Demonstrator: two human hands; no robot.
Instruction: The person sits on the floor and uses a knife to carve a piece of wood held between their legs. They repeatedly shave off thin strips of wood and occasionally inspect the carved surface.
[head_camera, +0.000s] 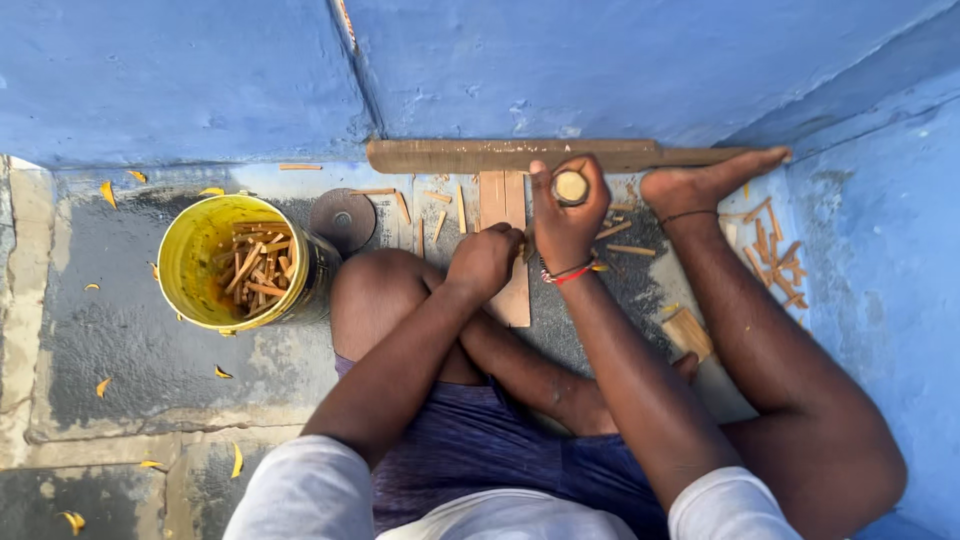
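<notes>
Right hand gripping wooden handle, yellow bucket holding wood sticks

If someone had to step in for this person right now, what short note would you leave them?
Right hand: fisted around a round wooden handle, held upright.
Left hand: closed, pressing down on the flat wooden board on the floor.
Yellow bucket at the left holds cut wooden sticks.
More cut sticks lie loose by the right foot.
A long plank lies against the blue wall.
What the left hand grips is hidden.
</notes>
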